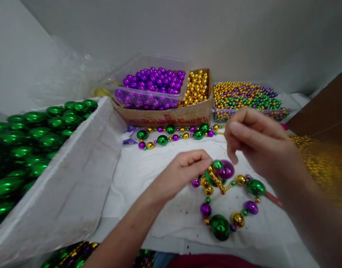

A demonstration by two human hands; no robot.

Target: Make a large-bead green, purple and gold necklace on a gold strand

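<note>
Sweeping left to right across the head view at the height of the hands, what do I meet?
Glossy green oval beads → off-white box wall → left hand → shiny round purple bead → right hand → blurred mass of tiny gold beads.

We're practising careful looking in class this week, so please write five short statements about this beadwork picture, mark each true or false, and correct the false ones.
1. The left hand pinches part of a bead strand. True.
2. The white-sided box on the left holds gold beads. False: the white-sided box holds large green beads.
3. A second strand lies in front of the cardboard box. True.
4. The right hand wears a glove. False: the right hand is bare.
5. Purple beads fill part of a clear tray. True.
</note>
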